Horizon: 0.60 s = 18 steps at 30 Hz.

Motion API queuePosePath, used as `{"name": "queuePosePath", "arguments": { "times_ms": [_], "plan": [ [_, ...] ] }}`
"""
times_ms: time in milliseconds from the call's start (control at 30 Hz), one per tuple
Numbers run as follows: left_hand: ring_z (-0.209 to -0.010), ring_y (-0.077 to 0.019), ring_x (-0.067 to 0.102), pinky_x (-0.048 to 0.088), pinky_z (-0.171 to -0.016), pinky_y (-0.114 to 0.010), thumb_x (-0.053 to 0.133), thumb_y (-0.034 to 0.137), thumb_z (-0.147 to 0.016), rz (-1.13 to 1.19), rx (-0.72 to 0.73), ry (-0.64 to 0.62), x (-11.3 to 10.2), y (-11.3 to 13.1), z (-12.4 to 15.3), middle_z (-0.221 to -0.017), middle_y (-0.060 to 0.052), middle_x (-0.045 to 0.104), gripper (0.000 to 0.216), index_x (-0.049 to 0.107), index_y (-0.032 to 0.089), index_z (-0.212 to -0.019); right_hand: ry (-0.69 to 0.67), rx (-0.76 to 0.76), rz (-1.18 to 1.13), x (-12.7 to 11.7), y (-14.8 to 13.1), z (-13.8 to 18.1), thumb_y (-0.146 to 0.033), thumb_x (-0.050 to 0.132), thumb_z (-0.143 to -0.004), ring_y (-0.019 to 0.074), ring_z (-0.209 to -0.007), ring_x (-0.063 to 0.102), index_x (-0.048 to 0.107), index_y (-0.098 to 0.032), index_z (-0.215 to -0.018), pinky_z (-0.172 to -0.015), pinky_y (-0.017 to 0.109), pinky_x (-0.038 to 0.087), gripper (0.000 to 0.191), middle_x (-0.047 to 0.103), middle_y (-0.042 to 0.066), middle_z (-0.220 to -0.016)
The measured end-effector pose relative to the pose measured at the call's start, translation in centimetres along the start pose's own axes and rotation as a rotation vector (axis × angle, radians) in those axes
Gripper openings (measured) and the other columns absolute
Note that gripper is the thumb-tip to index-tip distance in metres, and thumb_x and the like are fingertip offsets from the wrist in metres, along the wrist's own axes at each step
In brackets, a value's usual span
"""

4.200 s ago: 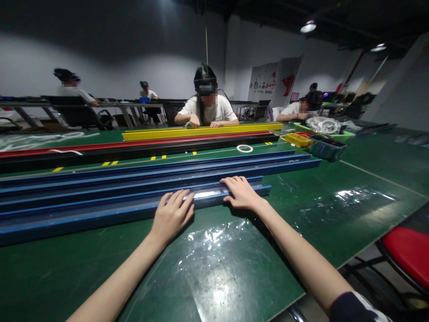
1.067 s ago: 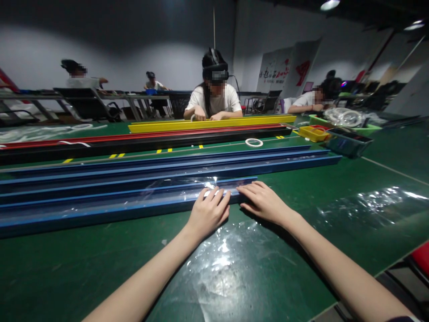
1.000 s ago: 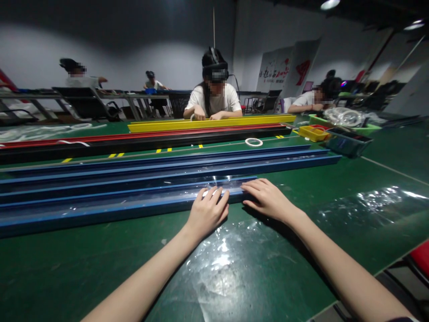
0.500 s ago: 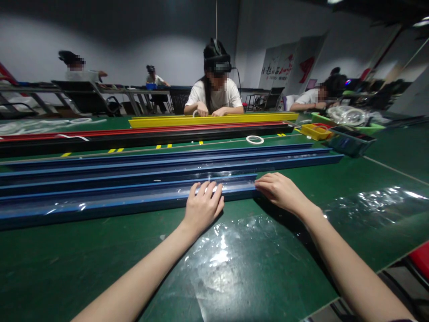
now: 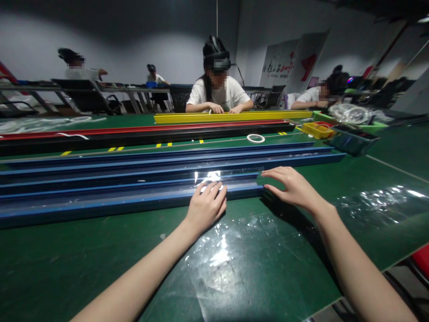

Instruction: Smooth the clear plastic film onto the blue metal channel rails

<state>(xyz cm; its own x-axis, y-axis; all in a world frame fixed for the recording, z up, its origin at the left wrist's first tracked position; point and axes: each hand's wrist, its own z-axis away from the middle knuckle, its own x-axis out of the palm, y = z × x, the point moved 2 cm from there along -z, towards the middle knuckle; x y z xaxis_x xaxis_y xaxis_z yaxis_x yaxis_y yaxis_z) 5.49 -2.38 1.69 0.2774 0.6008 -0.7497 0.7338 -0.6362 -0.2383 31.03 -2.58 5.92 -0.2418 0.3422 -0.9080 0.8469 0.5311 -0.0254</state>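
Long blue channel-shaped rail [image 5: 134,203] is lying under loosely spread left hand [image 5: 205,208], ending beside gaping right hand [image 5: 296,188]; green tabletop [image 5: 326,179] is extending beyond.

The room is dim, with a soft pale glow on the wall [image 5: 117,51] between ten and eleven o'clock and a lamp [image 5: 424,20] clipped by the edge at two. White glare breaks over the clear film [image 5: 221,257] at six o'clock and flashes on the blue channel [image 5: 117,201] near the dial's centre. A dark shadow spreads below the right hand [image 5: 290,185] at four. Wide-angle stretch slants the corners; lettering between one and two appears smeared, perhaps by blur.
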Motion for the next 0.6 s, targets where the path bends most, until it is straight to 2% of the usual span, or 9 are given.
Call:
{"name": "queuePosePath", "arguments": {
  "times_ms": [100,300,600],
  "plan": [
    [-0.1,-0.021,0.056,0.036,-0.092,-0.038,0.042,0.024,-0.087,-0.012,-0.046,0.006,-0.2,0.0,-0.1,-0.108,-0.008,0.063,0.026,0.059,0.016,-0.106,-0.016,0.059,-0.01,0.0,1.3,0.7,-0.036,0.051,-0.083,0.0217,-0.101,0.058,0.061,-0.021,-0.105,-0.086,0.038,0.044,0.029,0.064,0.006,-0.108],
    [-0.093,-0.0215,0.057,0.038,-0.086,-0.038,0.044,0.025,-0.085,-0.025,-0.124,-0.012,-0.4,-0.3,-0.2,-0.1,-0.009,0.064,0.024,0.061,0.016,-0.101,-0.132,0.052,-0.065,1.5,0.8,0.9,-0.044,0.052,-0.082,0.0227,-0.103,0.058,0.058,-0.021,-0.111,-0.087,0.038,0.046,0.038,0.062,0.006,-0.114],
    [-0.104,-0.0228,0.055,0.038,-0.089,-0.039,0.044,0.025,-0.086,-0.031,-0.127,0.007,-0.3,-0.3,0.0,-0.115,-0.01,0.06,0.025,0.061,0.018,-0.102,-0.04,0.04,-0.118,1.6,0.3,0.7,-0.037,0.051,-0.083,0.0208,-0.104,0.055,0.057,-0.023,-0.111,-0.088,0.035,0.046,0.032,0.054,0.007,-0.118]
  ]
}}
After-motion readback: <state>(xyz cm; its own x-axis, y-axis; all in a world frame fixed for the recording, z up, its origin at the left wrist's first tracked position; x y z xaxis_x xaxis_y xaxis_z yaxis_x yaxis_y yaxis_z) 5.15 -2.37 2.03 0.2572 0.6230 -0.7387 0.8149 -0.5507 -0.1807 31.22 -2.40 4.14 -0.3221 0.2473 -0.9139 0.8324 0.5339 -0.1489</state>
